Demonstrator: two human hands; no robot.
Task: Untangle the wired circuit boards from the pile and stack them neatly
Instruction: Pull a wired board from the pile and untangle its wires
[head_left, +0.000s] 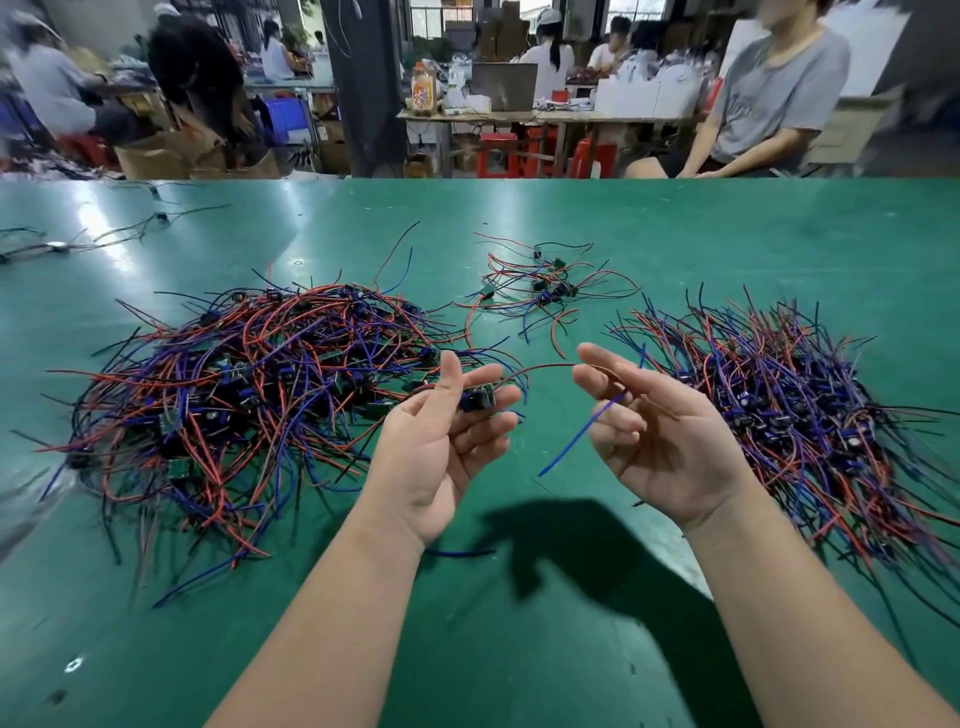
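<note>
Across the left half of the tabletop (156, 649) sprawls the tangled pile (249, 395), my source. Just right of it, my left hand (436, 452) curls its fingers round one circuit board (478, 399), held clear so the leads hang free. Its red wire (540, 366) stretches to my right hand (665, 447), whose thumb and forefinger seem to pinch the end, drawing it straight; the blue wire (576, 447) dangles. At far right lies the combed stack (789, 415), where I judge it belongs.
</note>
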